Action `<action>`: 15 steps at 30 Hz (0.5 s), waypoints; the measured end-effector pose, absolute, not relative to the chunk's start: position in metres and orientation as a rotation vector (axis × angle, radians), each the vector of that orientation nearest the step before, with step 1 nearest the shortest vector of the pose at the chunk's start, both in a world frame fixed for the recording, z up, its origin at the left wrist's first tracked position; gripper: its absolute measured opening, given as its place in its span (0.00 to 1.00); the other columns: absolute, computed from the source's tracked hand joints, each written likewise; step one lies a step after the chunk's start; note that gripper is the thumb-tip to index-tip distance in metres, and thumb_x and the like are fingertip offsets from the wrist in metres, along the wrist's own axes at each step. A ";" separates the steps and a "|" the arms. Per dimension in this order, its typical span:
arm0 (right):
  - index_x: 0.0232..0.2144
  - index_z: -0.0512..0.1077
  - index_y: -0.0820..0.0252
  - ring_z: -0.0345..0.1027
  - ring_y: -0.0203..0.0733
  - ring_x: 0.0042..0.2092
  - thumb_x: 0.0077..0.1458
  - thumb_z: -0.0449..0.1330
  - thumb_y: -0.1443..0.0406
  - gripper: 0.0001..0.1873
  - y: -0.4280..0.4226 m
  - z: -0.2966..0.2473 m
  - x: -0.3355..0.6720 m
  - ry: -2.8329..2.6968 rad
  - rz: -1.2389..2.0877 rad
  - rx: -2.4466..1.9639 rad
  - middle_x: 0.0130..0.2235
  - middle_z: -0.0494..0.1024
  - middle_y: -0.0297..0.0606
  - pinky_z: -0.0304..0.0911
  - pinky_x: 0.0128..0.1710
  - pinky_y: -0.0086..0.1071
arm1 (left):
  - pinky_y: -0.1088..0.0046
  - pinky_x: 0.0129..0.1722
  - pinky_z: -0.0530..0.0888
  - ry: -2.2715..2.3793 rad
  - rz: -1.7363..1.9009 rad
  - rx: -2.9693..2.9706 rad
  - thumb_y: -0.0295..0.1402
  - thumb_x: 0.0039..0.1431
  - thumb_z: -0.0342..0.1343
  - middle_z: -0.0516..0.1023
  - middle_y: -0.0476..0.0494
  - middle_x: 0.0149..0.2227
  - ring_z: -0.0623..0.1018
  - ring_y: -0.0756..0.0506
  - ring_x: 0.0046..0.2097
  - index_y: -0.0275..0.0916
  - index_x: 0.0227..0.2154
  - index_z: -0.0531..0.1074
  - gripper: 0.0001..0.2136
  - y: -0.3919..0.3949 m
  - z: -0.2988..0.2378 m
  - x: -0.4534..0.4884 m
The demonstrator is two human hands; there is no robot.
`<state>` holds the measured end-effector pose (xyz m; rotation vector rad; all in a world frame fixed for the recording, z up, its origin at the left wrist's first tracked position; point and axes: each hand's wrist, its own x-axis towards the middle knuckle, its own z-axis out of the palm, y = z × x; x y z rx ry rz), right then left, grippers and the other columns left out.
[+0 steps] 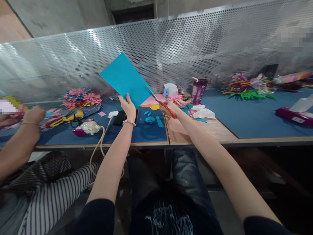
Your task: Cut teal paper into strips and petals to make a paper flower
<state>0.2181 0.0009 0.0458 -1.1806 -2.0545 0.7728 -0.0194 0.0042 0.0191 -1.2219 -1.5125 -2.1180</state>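
Note:
A sheet of blue paper [126, 76] is held up above the table, gripped near its lower edge by my left hand [128, 108]. My right hand [169, 109] is closed around the orange handles of a pair of scissors [156, 98]. The scissor blades point up and left, and their tips meet the right edge of the sheet. Below the paper, a crumpled blue paper piece [150, 120] and a small blue strip [159, 121] lie on the table. A dark phone [119, 118] is partly hidden behind my left wrist.
Pink paper flowers [78, 98], yellow-handled scissors [66, 119] and a corded glue gun [89, 127] lie on the left, near a co-worker's arm [31, 124]. A purple cup [198, 91], crumpled tissue [202, 112] and colourful pipe cleaners [246, 88] stand or lie rightward. A perforated metal panel [190, 42] rises behind.

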 end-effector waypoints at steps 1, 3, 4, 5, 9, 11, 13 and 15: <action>0.21 0.62 0.60 0.56 0.34 0.25 0.41 0.57 0.68 0.05 0.003 0.045 0.217 -2.055 0.771 -1.180 0.18 0.62 0.32 0.50 0.23 0.28 | 0.67 0.38 0.67 -1.514 -2.116 -1.224 0.50 0.65 0.41 0.59 0.51 0.27 0.68 0.46 0.31 0.43 0.31 0.54 0.16 0.004 0.019 -0.019; 0.21 0.62 0.60 0.56 0.33 0.24 0.41 0.57 0.68 0.05 0.008 0.043 0.216 -2.053 0.767 -1.179 0.18 0.62 0.31 0.50 0.23 0.27 | 0.67 0.38 0.67 -1.519 -2.111 -1.227 0.50 0.65 0.41 0.58 0.51 0.27 0.69 0.46 0.31 0.43 0.30 0.54 0.16 0.004 0.019 -0.019; 0.21 0.61 0.60 0.56 0.33 0.24 0.41 0.57 0.68 0.05 0.011 0.042 0.215 -2.053 0.764 -1.178 0.18 0.62 0.31 0.50 0.23 0.27 | 0.67 0.38 0.67 -1.520 -2.109 -1.227 0.50 0.65 0.41 0.58 0.51 0.27 0.69 0.46 0.31 0.43 0.30 0.54 0.16 0.004 0.019 -0.019; 0.21 0.61 0.60 0.56 0.32 0.24 0.41 0.57 0.68 0.05 0.013 0.041 0.215 -2.053 0.761 -1.175 0.19 0.62 0.30 0.50 0.23 0.26 | 0.67 0.38 0.67 -1.520 -2.107 -1.226 0.50 0.65 0.42 0.58 0.51 0.27 0.69 0.46 0.32 0.43 0.30 0.54 0.16 0.004 0.019 -0.019; 0.21 0.62 0.61 0.56 0.31 0.23 0.41 0.57 0.67 0.05 0.018 0.038 0.215 -2.073 0.753 -1.123 0.19 0.62 0.30 0.50 0.22 0.26 | 0.67 0.39 0.67 -1.513 -2.113 -1.207 0.50 0.65 0.42 0.61 0.50 0.28 0.70 0.46 0.33 0.43 0.31 0.55 0.16 0.005 0.019 -0.019; 0.22 0.62 0.61 0.56 0.32 0.23 0.42 0.57 0.67 0.05 0.016 0.038 0.216 -2.080 0.759 -1.106 0.19 0.63 0.31 0.50 0.22 0.26 | 0.67 0.40 0.68 -1.519 -2.116 -1.202 0.50 0.65 0.42 0.62 0.49 0.28 0.71 0.46 0.34 0.42 0.31 0.55 0.16 0.006 0.019 -0.020; 0.22 0.63 0.61 0.56 0.32 0.23 0.42 0.58 0.67 0.05 0.013 0.038 0.217 -2.078 0.774 -1.113 0.19 0.63 0.31 0.50 0.22 0.26 | 0.67 0.40 0.68 -1.525 -2.116 -1.201 0.50 0.65 0.42 0.62 0.49 0.28 0.72 0.45 0.35 0.42 0.31 0.55 0.16 0.006 0.018 -0.020; 0.23 0.63 0.61 0.56 0.32 0.23 0.43 0.58 0.67 0.05 0.011 0.039 0.217 -2.071 0.790 -1.123 0.19 0.64 0.31 0.50 0.22 0.26 | 0.66 0.40 0.68 -1.530 -2.116 -1.206 0.50 0.65 0.42 0.62 0.49 0.28 0.72 0.45 0.35 0.42 0.31 0.55 0.16 0.007 0.018 -0.020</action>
